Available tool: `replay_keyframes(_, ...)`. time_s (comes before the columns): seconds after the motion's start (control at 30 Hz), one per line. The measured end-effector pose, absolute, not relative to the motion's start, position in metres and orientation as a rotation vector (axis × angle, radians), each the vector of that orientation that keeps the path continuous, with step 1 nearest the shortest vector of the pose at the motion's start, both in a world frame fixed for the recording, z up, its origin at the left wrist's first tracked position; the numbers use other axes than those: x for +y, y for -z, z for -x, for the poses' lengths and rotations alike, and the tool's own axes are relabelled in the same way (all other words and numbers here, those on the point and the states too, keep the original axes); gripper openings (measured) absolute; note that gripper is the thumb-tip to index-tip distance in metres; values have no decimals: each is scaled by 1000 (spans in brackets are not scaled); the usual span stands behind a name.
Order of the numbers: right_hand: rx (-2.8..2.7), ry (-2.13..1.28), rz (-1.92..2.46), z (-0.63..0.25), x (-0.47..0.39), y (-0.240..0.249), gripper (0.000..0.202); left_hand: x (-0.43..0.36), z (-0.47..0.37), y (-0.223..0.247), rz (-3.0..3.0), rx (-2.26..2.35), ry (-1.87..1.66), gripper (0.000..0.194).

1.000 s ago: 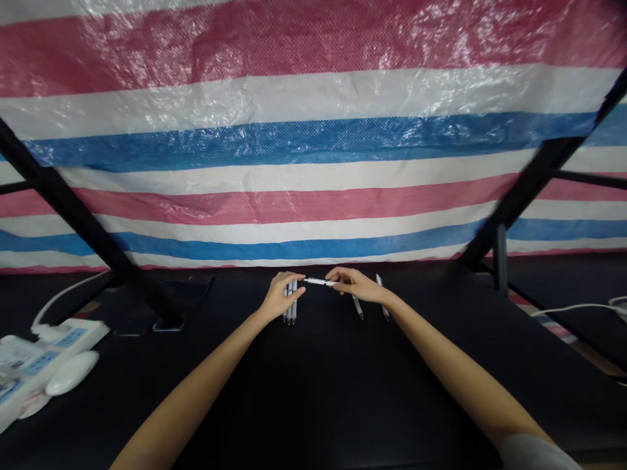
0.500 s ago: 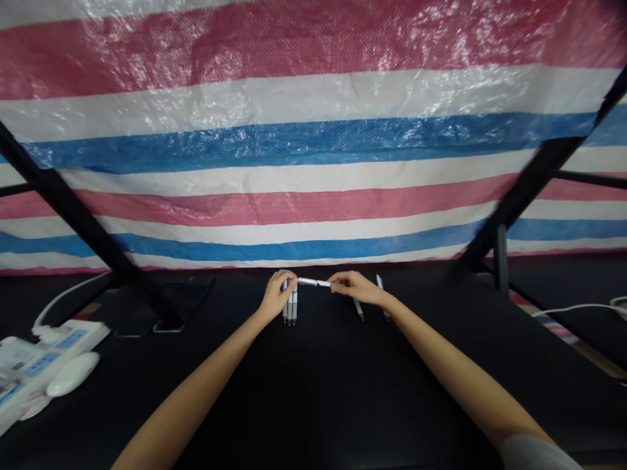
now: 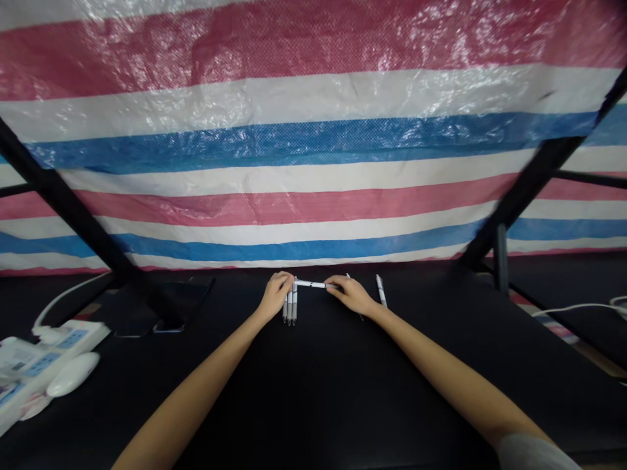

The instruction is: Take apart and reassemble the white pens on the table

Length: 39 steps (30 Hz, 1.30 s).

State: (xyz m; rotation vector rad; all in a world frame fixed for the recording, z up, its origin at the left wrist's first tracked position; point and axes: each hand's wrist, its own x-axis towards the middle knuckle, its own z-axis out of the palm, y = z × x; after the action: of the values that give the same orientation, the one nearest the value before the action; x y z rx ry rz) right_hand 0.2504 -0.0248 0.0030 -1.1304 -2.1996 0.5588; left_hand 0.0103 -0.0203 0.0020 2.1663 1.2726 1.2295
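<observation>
A white pen with a grey grip lies crosswise between my two hands, close to the far side of the black table. My right hand pinches its grey end. At the other end, the fingertips of my left hand are closed on the pen's tip end. Below my left fingers, three similar pens rest side by side, their grey ends toward me and their upper parts partly covered. Another pen is mostly hidden under my right hand. One more pen lies just right of it, its lower end behind my wrist.
A white power strip with plugs and a white mouse-shaped object sit at the left. Dark flat devices lie by the left black frame leg. A striped plastic sheet hangs behind the table.
Both hands and the pen between them have shifted slightly left and lower. The right hand now covers more of the pen beneath it, whose upper end shows above the fingers.
</observation>
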Motion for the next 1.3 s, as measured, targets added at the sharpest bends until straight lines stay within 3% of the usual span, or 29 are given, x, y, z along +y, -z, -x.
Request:
replay_keyframes(0.1, -2189, -546, 1134, -250, -26, 2, 23, -20, -10, -1, -2185, 1331, -1242, 41)
replay_keyframes(0.27, -2184, -524, 1124, -249, -27, 1, 24, -22, -12, -2, -2176, 1342, -1279, 11)
replay_keyframes(0.47, -2170, -508, 1130, -249, -27, 1, 25, -21, -13, 0, -2253, 1220, -1254, 8)
replay_keyframes(0.73, -2165, -455, 1076, -251, -25, 6, 24, -19, -12, 3, -2305, 1339, -1156, 30)
replay_keyframes(0.87, -2151, -415, 1077, -250, -25, 7, 23, -18, -11, 4, -2180, 1355, -1279, 15)
replay_keyframes(1.13, -2144, -395, 1077, -250, -24, 7, 22, -20, -12, 3, -2214, 1171, -1288, 8)
replay_keyframes(1.3, -2146, -428, 1048, -250, -25, 6, 22, -17, -12, 5, -2247, 1250, -1232, 20)
